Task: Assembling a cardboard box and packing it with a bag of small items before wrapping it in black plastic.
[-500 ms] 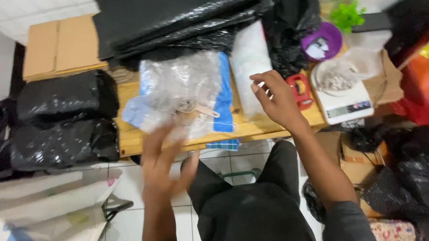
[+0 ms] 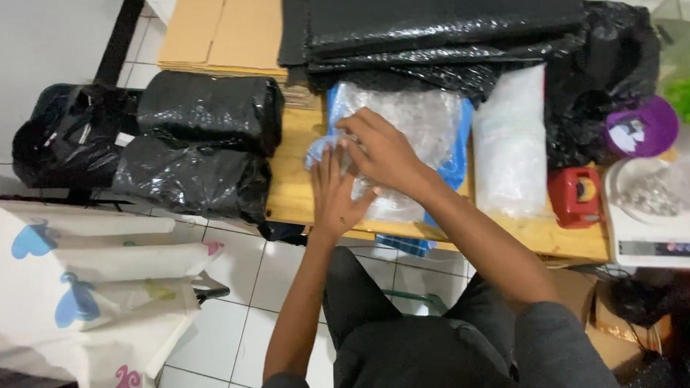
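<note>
Clear plastic is under both of our hands: 1 bubble-wrap bag (image 2: 423, 130) lies on the wooden table (image 2: 299, 180) in the middle of the frame. Its long axis runs from the top of the frame toward the bottom, a little tilted, and its lower end points toward our body. Our left hand (image 2: 336, 196) lies flat on the lower left corner of the bag, fingers spread and pointing up the frame. Our right hand (image 2: 380, 151) crosses over it, fingers bent and pinching the bag's left edge. Under the bag we see 1 blue sheet (image 2: 457, 163). Just right of it lies 1 white translucent bag (image 2: 511, 142), also long from top to bottom. At the left stand 3 black wrapped bundles (image 2: 204, 107). At the right edge we count 1 red tape dispenser (image 2: 577, 196), 1 white scale (image 2: 652, 237) and 1 purple bowl (image 2: 642, 128).
</note>
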